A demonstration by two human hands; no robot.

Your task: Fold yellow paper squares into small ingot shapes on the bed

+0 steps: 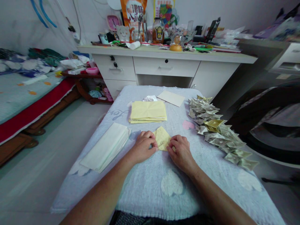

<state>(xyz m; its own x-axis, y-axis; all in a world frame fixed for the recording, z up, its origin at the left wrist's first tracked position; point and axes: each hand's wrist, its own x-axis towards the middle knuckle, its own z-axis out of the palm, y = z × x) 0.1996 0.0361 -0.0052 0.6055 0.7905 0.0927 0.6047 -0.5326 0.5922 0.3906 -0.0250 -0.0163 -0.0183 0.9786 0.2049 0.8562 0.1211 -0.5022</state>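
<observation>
A small folded piece of yellow paper point(162, 137) lies on the cloth-covered table between my hands, one corner pointing away from me. My left hand point(145, 145) pinches its left edge, and my right hand point(179, 150) pinches its right edge. The fingers of both hands are curled, with the tips at the paper. Just beyond it sits a stack of yellow paper sheets point(148, 111). To the left of my left hand lies a long stack of pale folded paper point(107, 145). Several folded silver and gold paper pieces point(217, 132) stand in rows to the right.
Behind the yellow stack are a crumpled white tissue point(150, 98) and a cream card point(171, 98). A white desk point(166, 65) crowded with jars and odds and ends stands at the far side. A bed point(35, 93) is on the left, a washing machine point(281, 93) on the right.
</observation>
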